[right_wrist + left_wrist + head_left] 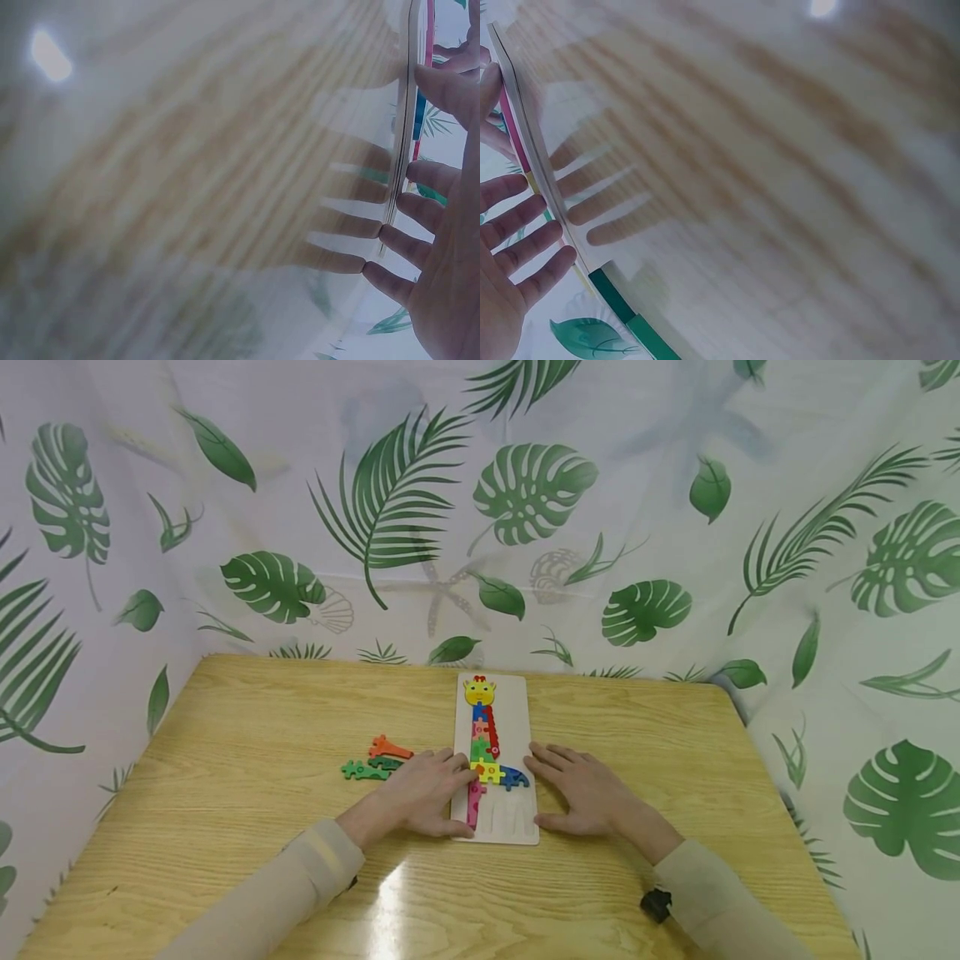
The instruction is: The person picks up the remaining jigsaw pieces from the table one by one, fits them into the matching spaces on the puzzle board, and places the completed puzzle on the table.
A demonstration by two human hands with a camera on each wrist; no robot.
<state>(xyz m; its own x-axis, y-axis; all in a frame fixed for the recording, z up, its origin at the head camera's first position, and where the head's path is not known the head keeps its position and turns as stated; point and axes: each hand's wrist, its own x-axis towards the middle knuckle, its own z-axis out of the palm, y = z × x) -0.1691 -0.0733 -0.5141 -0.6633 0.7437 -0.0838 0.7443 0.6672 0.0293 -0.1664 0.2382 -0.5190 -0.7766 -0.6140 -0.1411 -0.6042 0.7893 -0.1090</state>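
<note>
A pale wooden puzzle board point(513, 718) lies lengthwise on the table with a giraffe partly laid in it. A yellow head piece point(479, 692) is at the far end, above a neck of several coloured pieces and a red mane piece point(491, 731). Below come a yellow body piece point(491, 771), a blue tail piece point(515, 777) and a pink leg piece point(474, 810). My left hand point(420, 793) rests along the board's left edge, fingers extended and overlapping it. On the opposite edge, my right hand point(581, 787) touches with spread fingertips.
Left of the board lie loose puzzle pieces: an orange one point(388, 747), a dark green one point(384, 762) and a green one point(363, 770), close by my left hand. The wooden table point(262, 735) meets a leaf-patterned curtain point(540, 568) at the back and sides.
</note>
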